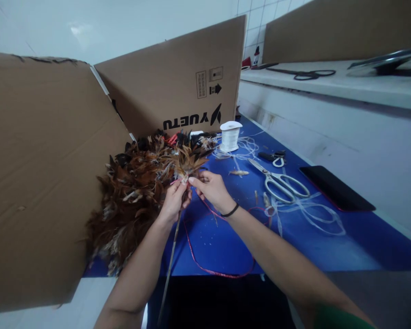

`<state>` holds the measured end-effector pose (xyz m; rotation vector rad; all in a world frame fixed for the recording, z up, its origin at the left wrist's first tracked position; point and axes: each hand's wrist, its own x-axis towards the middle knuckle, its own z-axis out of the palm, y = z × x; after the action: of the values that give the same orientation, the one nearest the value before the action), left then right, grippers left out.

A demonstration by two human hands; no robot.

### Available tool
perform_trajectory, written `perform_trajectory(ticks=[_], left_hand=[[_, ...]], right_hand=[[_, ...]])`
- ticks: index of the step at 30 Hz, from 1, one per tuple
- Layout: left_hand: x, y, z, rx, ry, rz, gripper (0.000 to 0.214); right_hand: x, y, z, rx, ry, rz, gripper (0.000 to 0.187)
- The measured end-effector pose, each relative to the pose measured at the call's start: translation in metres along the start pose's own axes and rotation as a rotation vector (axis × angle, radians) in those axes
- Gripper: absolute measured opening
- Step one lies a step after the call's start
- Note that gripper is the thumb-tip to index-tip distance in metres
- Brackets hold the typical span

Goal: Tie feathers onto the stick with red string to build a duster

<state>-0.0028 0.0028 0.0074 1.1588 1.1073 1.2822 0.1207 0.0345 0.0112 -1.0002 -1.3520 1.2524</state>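
Observation:
My left hand (175, 200) is closed around the upper part of a thin stick (170, 265), which runs down toward my lap. A tuft of brown feathers (189, 161) fans out above my fingers at its top, like a feather duster. Close against it, my right hand (213, 188) pinches a red cord (226, 275) at the base of the tuft. The cord loops down over the blue table (212, 244) and back up. Just where the cord meets the stick is partly hidden by my fingers.
A large pile of brown feathers (133, 192) lies left, against cardboard walls (171, 77). On the right are a white spool (230, 137), scissors (279, 183), a tangle of clear ribbon (324, 219) and a dark phone (337, 188). Black scissors (311, 74) rest on the ledge.

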Motion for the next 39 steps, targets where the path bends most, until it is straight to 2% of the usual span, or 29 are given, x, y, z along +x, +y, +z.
perform_trajectory(ticks=[5,8,14,21,30,39], left_hand=[[0.0,-0.002,0.002,-0.002,0.001,0.013,0.034],[0.001,-0.004,0.003,-0.004,-0.015,0.007,0.035],[0.001,-0.006,0.005,0.023,-0.024,0.004,0.034],[0.0,-0.003,0.005,-0.109,-0.032,-0.031,0.041],[0.001,-0.002,0.002,-0.226,-0.05,-0.141,0.032],[0.005,-0.007,-0.001,-0.265,-0.038,-0.155,0.031]], right_hand=[[0.0,0.002,-0.002,-0.076,0.163,-0.144,0.024],[-0.001,-0.005,-0.001,-0.18,0.166,-0.215,0.026],[0.006,-0.014,0.0,-0.358,0.149,-0.149,0.025],[0.013,-0.005,-0.001,-0.004,0.037,-0.007,0.024],[0.008,-0.02,-0.01,0.26,-0.048,0.153,0.022],[0.009,-0.023,-0.019,0.429,-0.037,0.106,0.032]])
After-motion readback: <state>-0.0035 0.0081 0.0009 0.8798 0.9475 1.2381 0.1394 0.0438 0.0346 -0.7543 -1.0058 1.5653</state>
